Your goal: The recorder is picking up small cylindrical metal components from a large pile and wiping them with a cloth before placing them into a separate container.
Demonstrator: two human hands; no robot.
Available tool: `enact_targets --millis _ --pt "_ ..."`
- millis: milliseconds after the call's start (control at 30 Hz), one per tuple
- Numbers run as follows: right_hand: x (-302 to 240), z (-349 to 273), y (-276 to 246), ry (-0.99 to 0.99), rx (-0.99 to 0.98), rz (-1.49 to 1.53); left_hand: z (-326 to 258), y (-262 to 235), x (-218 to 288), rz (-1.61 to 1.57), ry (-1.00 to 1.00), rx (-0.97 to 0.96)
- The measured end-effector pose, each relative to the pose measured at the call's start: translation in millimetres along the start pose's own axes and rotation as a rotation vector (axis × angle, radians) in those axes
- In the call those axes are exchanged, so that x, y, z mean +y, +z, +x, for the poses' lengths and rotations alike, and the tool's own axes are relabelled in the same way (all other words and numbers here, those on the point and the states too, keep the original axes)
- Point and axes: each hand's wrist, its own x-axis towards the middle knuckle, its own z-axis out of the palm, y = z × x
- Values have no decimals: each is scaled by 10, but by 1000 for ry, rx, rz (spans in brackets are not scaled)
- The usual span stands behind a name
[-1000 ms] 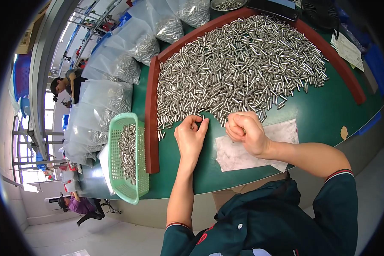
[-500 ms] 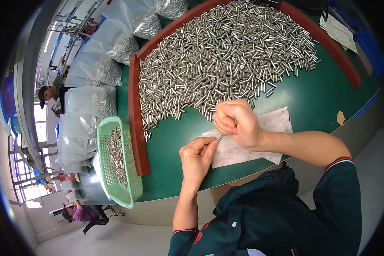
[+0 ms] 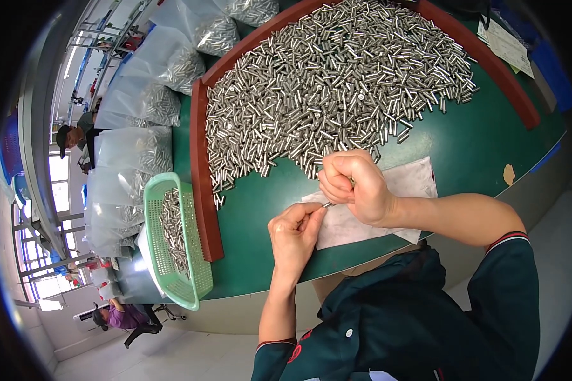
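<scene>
My left hand (image 3: 293,236) pinches a small metal pin (image 3: 326,205) between thumb and fingertips, over the edge of a pale cloth (image 3: 346,230). Just right of it, my right hand (image 3: 358,185) is closed in a fist above the cloth; whatever it grips is hidden inside the fingers. Beyond both hands spreads a large heap of short shiny metal pins (image 3: 324,82) on the green table (image 3: 251,219).
Dark red rails (image 3: 208,209) border the heap. Left of them stands a green plastic basket (image 3: 203,270) holding more pins. Clear bags of pins (image 3: 159,105) line the far left side. Papers (image 3: 507,47) lie at the back right. Two people are in the left background.
Almost nothing differs. Both hands keep their place and grip; the whole picture has shifted very slightly.
</scene>
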Motion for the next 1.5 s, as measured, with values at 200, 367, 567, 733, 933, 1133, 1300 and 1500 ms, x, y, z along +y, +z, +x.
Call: enact_targets --millis 200,367,567,733,933,1133,1300,1500 --pt "19 -10 27 -53 -48 -118 21 -3 0 14 58 -2" --pt "6 -3 40 -43 -41 -127 31 -13 16 50 78 -12" --pt "11 -4 41 -24 -30 -120 37 -13 18 43 92 -2" --pt "10 -7 56 -23 -23 -136 37 -23 19 46 85 -18" --pt "24 -43 108 -78 -38 -226 58 -18 23 35 99 -31" --pt "65 -52 140 -141 -62 -361 40 -23 32 20 95 -18" --pt "35 -54 124 -58 -9 -239 -12 -43 -54 -460 -150 7" --pt "31 -35 69 -22 -31 -159 71 -147 -169 -1546 -483 -294"
